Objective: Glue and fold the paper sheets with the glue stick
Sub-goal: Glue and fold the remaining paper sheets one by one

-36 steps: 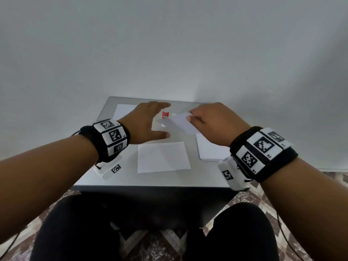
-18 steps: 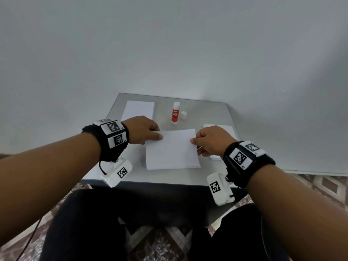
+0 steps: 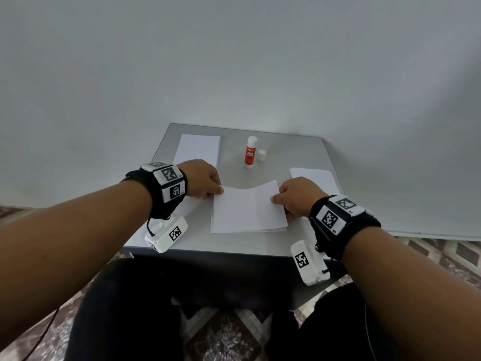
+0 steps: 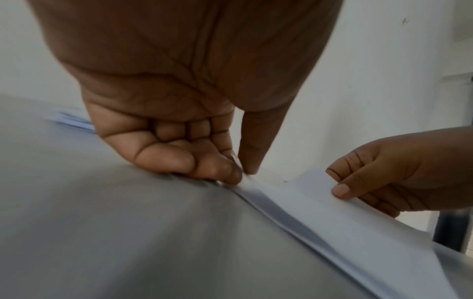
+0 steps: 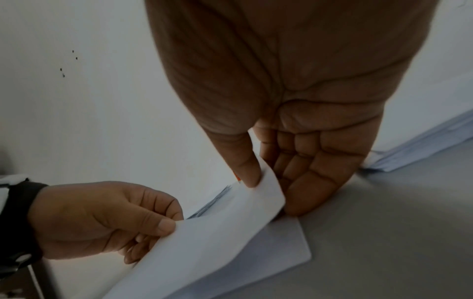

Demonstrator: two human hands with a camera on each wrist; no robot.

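A person is sitting at a small grey table (image 3: 299, 238), dark-clad knees tucked beneath its near edge, with both forearms reaching forward and wearing black wristbands carrying square black-and-white markers. Lying on the table just past the near edge is a white paper sheet (image 3: 244, 227), and a second sheet, the upper sheet (image 3: 247, 204), is being held above it, sagging in the middle. The left hand (image 3: 201, 182) is pinching the upper sheet's left far corner between thumb and curled fingers, the knuckles resting on the table. The right hand (image 3: 299, 198) is pinching the right edge the same way, thumb on top, fingers curled beneath. Just beyond the right hand, a stack of white paper (image 3: 312, 175) is lying near the table's right edge. Another white stack (image 3: 199, 148) is lying at the far left. Between them, towards the back, a red-and-white glue stick (image 3: 250, 152) is standing upright, with its white cap (image 3: 261, 155) sitting just beside it. A plain pale wall is rising behind.
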